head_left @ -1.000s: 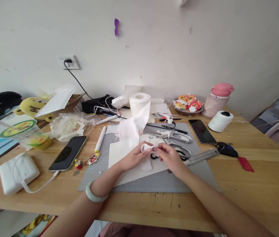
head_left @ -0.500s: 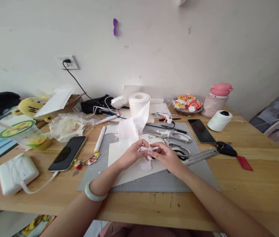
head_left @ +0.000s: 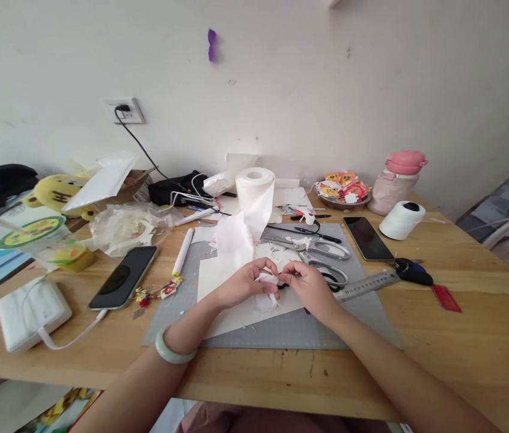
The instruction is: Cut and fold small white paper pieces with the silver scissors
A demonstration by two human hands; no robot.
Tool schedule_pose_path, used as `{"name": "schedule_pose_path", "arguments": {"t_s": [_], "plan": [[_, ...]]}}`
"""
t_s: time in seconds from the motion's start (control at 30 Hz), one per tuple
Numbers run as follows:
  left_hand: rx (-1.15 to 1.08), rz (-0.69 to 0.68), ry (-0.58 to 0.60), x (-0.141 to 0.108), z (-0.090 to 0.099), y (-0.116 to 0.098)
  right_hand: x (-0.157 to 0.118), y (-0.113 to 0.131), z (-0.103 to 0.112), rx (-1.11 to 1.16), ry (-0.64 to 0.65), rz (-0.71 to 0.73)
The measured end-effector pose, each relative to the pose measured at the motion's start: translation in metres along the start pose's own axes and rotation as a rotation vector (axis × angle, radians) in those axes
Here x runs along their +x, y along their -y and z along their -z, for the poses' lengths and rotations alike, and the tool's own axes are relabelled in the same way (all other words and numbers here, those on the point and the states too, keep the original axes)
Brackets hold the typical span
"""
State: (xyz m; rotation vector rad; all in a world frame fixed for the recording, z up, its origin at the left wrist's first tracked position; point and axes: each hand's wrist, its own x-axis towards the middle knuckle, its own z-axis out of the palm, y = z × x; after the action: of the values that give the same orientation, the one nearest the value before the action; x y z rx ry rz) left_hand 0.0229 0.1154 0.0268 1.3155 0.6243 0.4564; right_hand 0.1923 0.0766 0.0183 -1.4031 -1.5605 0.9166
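Observation:
My left hand (head_left: 256, 282) is closed on a small strip of soft white material (head_left: 268, 278), cloth or tissue, which is folded between thumb and fingers. Its loose end hangs below, over a sheet of white paper (head_left: 227, 322). My right hand (head_left: 310, 288) pinches close beside the strip's tip; what its fingertips hold is too small to tell. Something black shows just under those fingertips, partly hidden. Right of this hand lie silver scissors (head_left: 324, 264) and a steel ruler (head_left: 366, 285). Behind the hands, a white roll (head_left: 254, 192) trails a loose end (head_left: 235, 237) onto the paper.
A grey cutting mat (head_left: 281, 340) lies under the work. On the left are a phone (head_left: 123, 276), a white power bank (head_left: 33, 313) and a drink cup (head_left: 65, 249). On the right are another phone (head_left: 368, 239), a thread cone (head_left: 402, 220), keys (head_left: 413, 272) and a pink-lidded bottle (head_left: 393, 183).
My hands have drawn slightly apart, the right fingers shifting a little to the right. The white strip is now folded more narrowly in my left hand, with less of it hanging down.

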Motion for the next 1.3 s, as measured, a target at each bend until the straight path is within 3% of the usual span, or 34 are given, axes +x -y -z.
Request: {"name": "schedule_pose_path", "arguments": {"t_s": [0.1, 0.27, 0.47, 0.57, 0.67, 0.87, 1.03, 1.3], "plan": [[0.0, -0.01, 0.002, 0.001, 0.001, 0.002, 0.0, 0.0, -0.001, -0.039, -0.025, 0.02], [-0.042, -0.065, -0.117, 0.004, 0.001, 0.005, 0.0, -0.004, 0.001, 0.035, -0.109, -0.045], [0.089, -0.115, -0.249, 0.007, 0.001, 0.003, -0.001, -0.005, 0.0, 0.194, 0.151, -0.229], [0.147, -0.097, -0.239, 0.005, 0.001, 0.003, -0.003, 0.0, -0.002, 0.277, 0.196, -0.236], [0.175, -0.05, -0.197, 0.004, 0.0, 0.001, -0.003, 0.003, -0.002, 0.357, 0.154, -0.251], [0.227, -0.037, -0.092, 0.003, -0.007, 0.001, -0.004, 0.001, -0.001, 0.279, 0.106, -0.209], [0.438, -0.145, -0.141, 0.005, -0.009, 0.005, -0.004, 0.004, -0.001, 0.356, 0.087, -0.278], [0.578, -0.152, -0.228, 0.007, -0.013, 0.008, -0.002, -0.003, -0.002, 0.377, 0.122, -0.292]]}}
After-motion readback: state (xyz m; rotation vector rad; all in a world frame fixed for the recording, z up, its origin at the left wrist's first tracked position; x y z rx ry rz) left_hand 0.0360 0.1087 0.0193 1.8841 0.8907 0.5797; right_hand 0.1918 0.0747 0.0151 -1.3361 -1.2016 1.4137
